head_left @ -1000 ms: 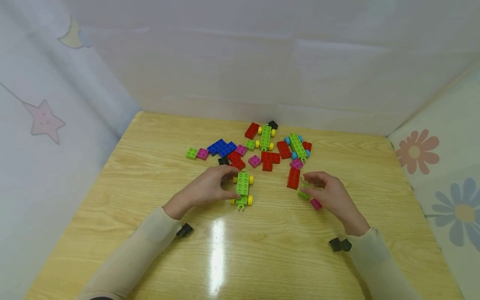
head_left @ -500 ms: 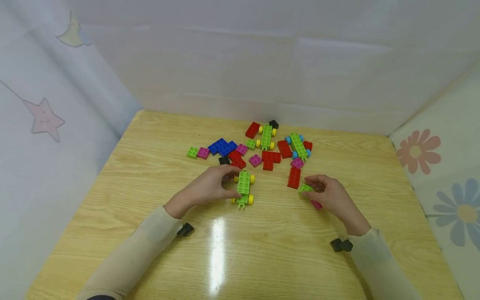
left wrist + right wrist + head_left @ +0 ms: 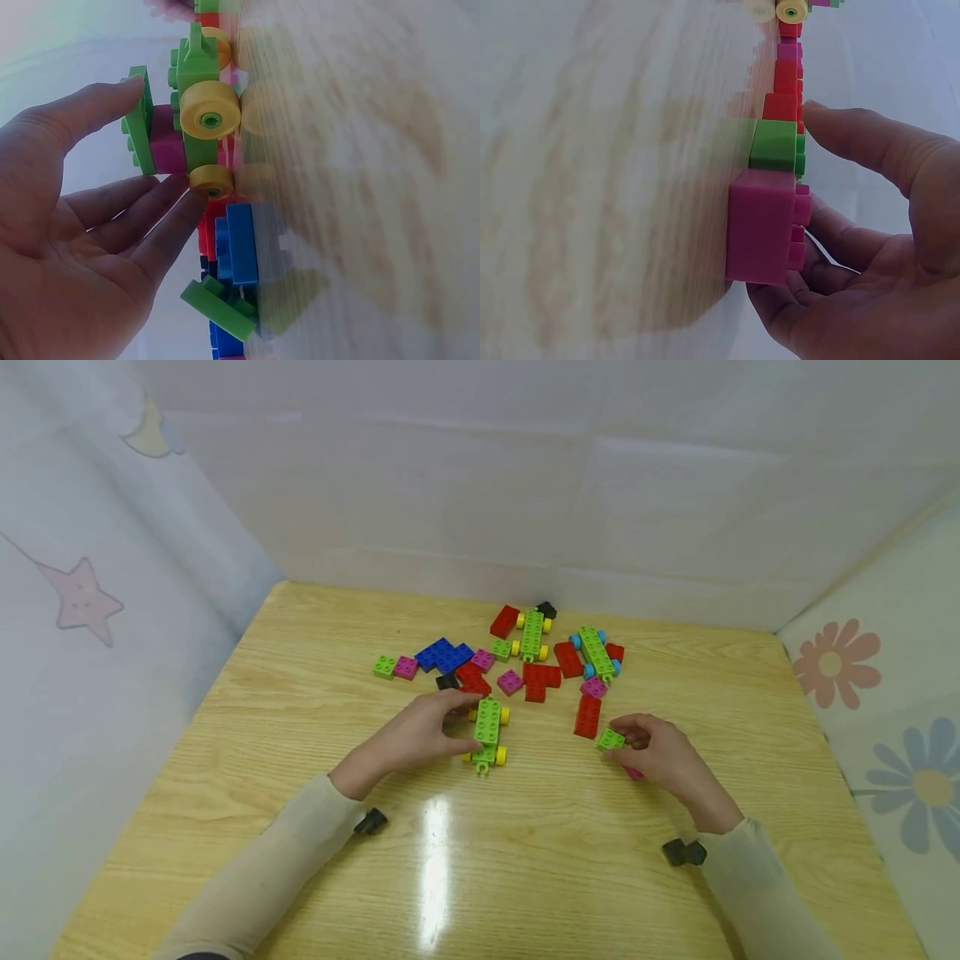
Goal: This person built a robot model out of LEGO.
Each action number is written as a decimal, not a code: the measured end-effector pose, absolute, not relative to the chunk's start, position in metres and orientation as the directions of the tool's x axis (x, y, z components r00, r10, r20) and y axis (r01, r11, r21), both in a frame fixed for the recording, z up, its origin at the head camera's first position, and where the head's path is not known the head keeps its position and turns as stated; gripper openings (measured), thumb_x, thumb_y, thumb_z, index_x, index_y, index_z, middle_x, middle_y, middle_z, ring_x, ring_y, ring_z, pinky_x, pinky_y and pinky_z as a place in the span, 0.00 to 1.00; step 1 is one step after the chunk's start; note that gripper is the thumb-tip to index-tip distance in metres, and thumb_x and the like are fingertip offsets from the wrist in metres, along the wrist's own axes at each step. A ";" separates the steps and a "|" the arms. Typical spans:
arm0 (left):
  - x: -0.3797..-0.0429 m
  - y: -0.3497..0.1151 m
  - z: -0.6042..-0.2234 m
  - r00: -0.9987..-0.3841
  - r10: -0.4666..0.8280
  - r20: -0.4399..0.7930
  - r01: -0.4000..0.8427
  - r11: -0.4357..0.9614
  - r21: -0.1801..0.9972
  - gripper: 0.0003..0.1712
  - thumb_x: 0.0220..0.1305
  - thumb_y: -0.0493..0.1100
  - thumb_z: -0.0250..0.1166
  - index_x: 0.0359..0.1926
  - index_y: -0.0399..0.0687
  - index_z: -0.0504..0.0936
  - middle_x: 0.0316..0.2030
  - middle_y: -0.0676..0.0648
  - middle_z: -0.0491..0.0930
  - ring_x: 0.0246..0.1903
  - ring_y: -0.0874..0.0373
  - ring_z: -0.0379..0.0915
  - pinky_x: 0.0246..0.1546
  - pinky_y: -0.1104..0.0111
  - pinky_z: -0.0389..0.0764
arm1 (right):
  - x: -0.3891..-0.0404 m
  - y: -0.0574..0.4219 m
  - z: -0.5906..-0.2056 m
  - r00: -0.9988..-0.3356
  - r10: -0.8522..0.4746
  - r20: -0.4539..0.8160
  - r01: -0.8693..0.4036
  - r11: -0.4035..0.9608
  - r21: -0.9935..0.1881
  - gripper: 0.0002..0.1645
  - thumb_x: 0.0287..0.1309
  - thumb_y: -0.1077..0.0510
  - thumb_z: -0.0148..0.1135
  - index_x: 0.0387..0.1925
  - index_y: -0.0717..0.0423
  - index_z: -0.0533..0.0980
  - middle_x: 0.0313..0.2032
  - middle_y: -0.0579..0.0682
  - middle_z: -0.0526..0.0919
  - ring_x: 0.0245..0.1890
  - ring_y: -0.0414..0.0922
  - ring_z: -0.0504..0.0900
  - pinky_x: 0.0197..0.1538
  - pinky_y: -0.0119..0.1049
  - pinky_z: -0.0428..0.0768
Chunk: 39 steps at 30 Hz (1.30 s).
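My left hand (image 3: 423, 731) holds a toy car (image 3: 487, 723) at its left side, thumb and fingers on either end. In the left wrist view, the car has a green base with yellow wheels (image 3: 210, 110), a pink brick (image 3: 168, 139) on it and a green plate (image 3: 138, 124) on top; my thumb touches that plate. Over on the right, my right hand (image 3: 660, 752) hovers with bent fingers around a small green brick (image 3: 611, 739). A pink brick (image 3: 761, 225) stands beside it, largely covered by the hand in the head view. The right thumb is apart from the green brick's studs.
Behind the hands lie blue bricks (image 3: 443, 655), red bricks (image 3: 536, 677) and pink bricks (image 3: 510, 682). Two more wheeled bases, one with yellow wheels (image 3: 532, 635) and one with blue (image 3: 596, 652), are farther back. A red brick (image 3: 587, 716) sits just left of the right hand.
The right hand has shifted slightly toward me, its thumb uncovering more of the green brick. The left hand stays at the toy car, with barely any movement.
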<state>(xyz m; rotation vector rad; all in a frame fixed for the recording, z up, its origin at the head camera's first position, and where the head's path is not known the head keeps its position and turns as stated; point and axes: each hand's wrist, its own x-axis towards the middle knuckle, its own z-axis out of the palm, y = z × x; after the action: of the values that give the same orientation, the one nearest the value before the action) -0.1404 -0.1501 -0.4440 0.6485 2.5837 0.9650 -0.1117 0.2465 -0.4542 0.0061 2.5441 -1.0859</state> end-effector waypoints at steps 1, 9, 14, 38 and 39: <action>-0.140 -0.150 -0.444 -0.851 0.510 -0.126 0.303 0.672 0.676 0.47 0.69 0.56 0.81 0.82 0.47 0.74 0.75 0.44 0.80 0.72 0.47 0.80 0.74 0.49 0.82 | -0.112 0.246 -0.454 -0.930 -0.139 -0.339 0.147 0.705 -0.693 0.36 0.72 0.47 0.76 0.73 0.58 0.78 0.65 0.61 0.84 0.61 0.55 0.83 0.64 0.50 0.83; -0.140 -0.150 -0.445 -0.854 0.505 -0.125 0.299 0.674 0.676 0.46 0.69 0.56 0.81 0.81 0.47 0.75 0.74 0.45 0.81 0.70 0.47 0.81 0.73 0.50 0.83 | -0.110 0.246 -0.453 -0.930 -0.131 -0.342 0.150 0.716 -0.682 0.36 0.72 0.47 0.77 0.72 0.60 0.78 0.64 0.61 0.84 0.59 0.55 0.82 0.60 0.47 0.84; -0.140 -0.151 -0.445 -0.853 0.508 -0.123 0.301 0.670 0.678 0.46 0.69 0.56 0.81 0.81 0.47 0.75 0.74 0.44 0.81 0.70 0.47 0.81 0.73 0.49 0.83 | -0.109 0.246 -0.453 -0.926 -0.124 -0.357 0.167 0.713 -0.681 0.36 0.71 0.47 0.78 0.72 0.60 0.78 0.63 0.61 0.84 0.59 0.55 0.82 0.59 0.45 0.83; -0.141 -0.151 -0.445 -0.849 0.516 -0.116 0.312 0.665 0.679 0.46 0.69 0.56 0.81 0.81 0.47 0.75 0.75 0.44 0.80 0.72 0.47 0.80 0.74 0.49 0.83 | -0.113 0.244 -0.456 -0.928 -0.118 -0.353 0.165 0.720 -0.674 0.32 0.70 0.51 0.78 0.69 0.60 0.80 0.59 0.59 0.85 0.56 0.53 0.82 0.58 0.43 0.83; -0.141 -0.151 -0.445 -0.848 0.517 -0.115 0.313 0.665 0.678 0.46 0.69 0.56 0.81 0.81 0.47 0.75 0.75 0.44 0.80 0.72 0.47 0.80 0.74 0.49 0.82 | -0.113 0.244 -0.457 -0.929 -0.118 -0.352 0.164 0.720 -0.674 0.32 0.70 0.51 0.78 0.69 0.60 0.80 0.59 0.59 0.85 0.56 0.53 0.82 0.58 0.43 0.83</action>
<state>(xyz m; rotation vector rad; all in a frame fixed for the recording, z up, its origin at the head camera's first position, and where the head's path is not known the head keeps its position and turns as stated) -0.1409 -0.1507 -0.4454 0.6623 2.5838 0.9717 -0.1134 0.2442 -0.4567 0.0359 2.5545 -1.0517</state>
